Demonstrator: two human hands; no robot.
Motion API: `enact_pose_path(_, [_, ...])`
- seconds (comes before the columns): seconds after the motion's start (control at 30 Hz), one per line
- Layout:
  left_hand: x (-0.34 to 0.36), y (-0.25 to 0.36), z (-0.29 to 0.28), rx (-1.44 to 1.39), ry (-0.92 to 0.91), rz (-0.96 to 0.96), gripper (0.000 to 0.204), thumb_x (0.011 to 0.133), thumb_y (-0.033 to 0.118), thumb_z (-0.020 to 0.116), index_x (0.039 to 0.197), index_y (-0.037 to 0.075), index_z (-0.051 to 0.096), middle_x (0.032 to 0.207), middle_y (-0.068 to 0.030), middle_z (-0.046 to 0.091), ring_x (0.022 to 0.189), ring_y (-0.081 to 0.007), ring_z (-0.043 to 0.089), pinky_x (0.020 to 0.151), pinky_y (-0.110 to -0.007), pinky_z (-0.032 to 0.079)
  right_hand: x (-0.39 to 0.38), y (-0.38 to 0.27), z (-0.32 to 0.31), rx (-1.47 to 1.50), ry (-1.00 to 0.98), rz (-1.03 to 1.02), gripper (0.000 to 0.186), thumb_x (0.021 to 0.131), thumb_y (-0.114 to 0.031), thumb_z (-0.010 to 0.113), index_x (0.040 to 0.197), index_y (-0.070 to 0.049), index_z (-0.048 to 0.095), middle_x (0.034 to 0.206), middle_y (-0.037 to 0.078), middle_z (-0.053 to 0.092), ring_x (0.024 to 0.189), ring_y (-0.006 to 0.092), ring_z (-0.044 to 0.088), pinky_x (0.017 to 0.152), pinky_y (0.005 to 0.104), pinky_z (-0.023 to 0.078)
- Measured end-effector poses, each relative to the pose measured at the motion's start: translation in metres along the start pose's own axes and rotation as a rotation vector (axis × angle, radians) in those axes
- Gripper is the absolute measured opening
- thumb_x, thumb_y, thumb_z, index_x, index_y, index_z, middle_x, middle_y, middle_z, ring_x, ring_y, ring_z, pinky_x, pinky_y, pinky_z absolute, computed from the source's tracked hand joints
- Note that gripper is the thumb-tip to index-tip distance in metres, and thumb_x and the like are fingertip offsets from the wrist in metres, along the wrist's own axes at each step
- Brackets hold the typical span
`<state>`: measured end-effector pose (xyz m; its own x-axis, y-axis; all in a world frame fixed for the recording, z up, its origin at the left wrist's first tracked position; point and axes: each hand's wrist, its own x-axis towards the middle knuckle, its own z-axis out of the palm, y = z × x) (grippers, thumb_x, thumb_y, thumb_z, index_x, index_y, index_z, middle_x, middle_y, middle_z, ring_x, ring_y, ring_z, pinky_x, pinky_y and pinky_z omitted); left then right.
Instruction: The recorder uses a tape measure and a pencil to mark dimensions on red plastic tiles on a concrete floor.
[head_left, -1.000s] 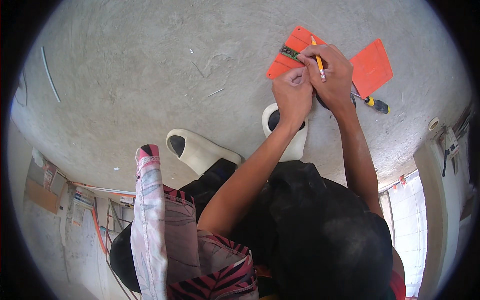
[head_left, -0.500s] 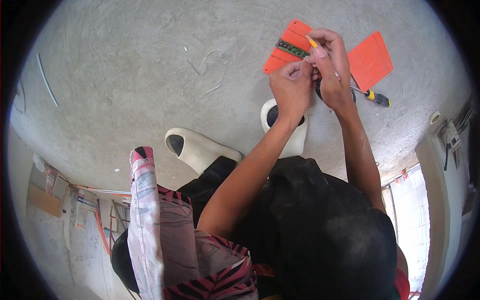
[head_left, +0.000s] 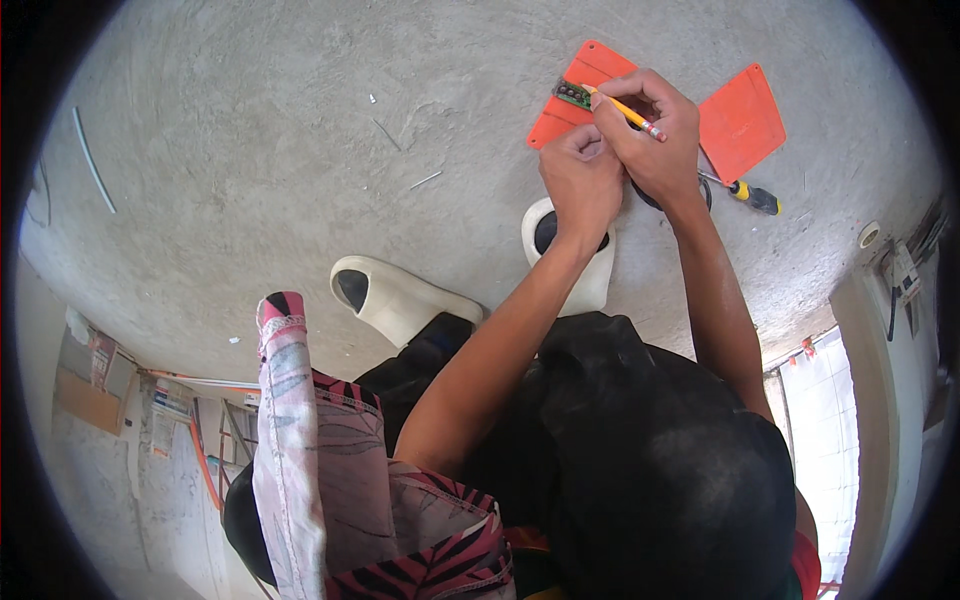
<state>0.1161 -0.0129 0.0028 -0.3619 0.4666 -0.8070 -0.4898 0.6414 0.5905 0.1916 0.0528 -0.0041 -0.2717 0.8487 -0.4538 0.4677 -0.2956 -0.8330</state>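
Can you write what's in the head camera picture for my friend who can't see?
A person's right hand holds a yellow pencil with its tip at a green circuit board on an orange plate, the left hand curled close by. A second orange plate and a screwdriver lie to the right on the grey floor.

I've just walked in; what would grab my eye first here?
Probably the left orange panel and right orange panel, vivid against the grey floor, toward the upper right. Partly covering the left one, the right hand holds a yellow pencil, angled toward a green circuit strip.
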Motion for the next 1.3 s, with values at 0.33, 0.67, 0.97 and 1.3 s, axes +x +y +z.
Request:
enact_pose_path(0.33, [0.0014,-0.0038,-0.0005,0.072,0.022,0.011,0.021,0.089,0.011,0.069,0.082,-0.008,0.073,0.067,-0.0086,0.070,0.060,-0.0088,0.061,0.054,-0.030,0.046,0.0019,0.0012,0.0015,-0.028,-0.004,0.002,0.006,0.089,-0.002,0.072,0.093,0.001,0.070,0.087,0.003,0.072,0.083,0.0077,0.067,0.076,0.0248,0.053])
enact_pose_path(0.67, [0.0005,0.0017,-0.0015,0.082,0.004,-0.027,0.024,0.094,0.013,0.068,0.084,-0.009,0.073,0.067,-0.0084,0.070,0.060,-0.0088,0.062,0.053,-0.029,0.046,0.0031,-0.0021,0.0022,0.004,0.007,0.033,0.005,0.088,-0.002,0.071,0.093,0.001,0.070,0.088,0.004,0.073,0.082,0.0084,0.067,0.076,0.0252,0.054])
enact_pose_path(0.97, [0.0005,0.0018,-0.0016,0.062,-0.001,-0.022,0.026,0.095,0.015,0.068,0.085,-0.009,0.073,0.067,-0.0079,0.070,0.060,-0.0087,0.061,0.053,-0.029,0.046,0.0024,-0.0069,0.0043,0.010,0.026,0.055,0.006,0.089,-0.004,0.072,0.092,0.002,0.070,0.088,0.005,0.074,0.083,0.0087,0.068,0.077,0.0257,0.054])
enact_pose_path(1.3, [-0.0004,0.0037,-0.0002,0.068,-0.001,-0.036,0.026,0.095,0.014,0.068,0.084,-0.009,0.073,0.066,-0.0075,0.069,0.058,-0.0082,0.060,0.052,-0.028,0.045,0.0023,0.0003,0.0055,0.054,0.082,0.043,0.014,0.085,-0.010,0.074,0.090,0.002,0.072,0.084,0.006,0.075,0.078,0.0102,0.070,0.071,0.0263,0.055])
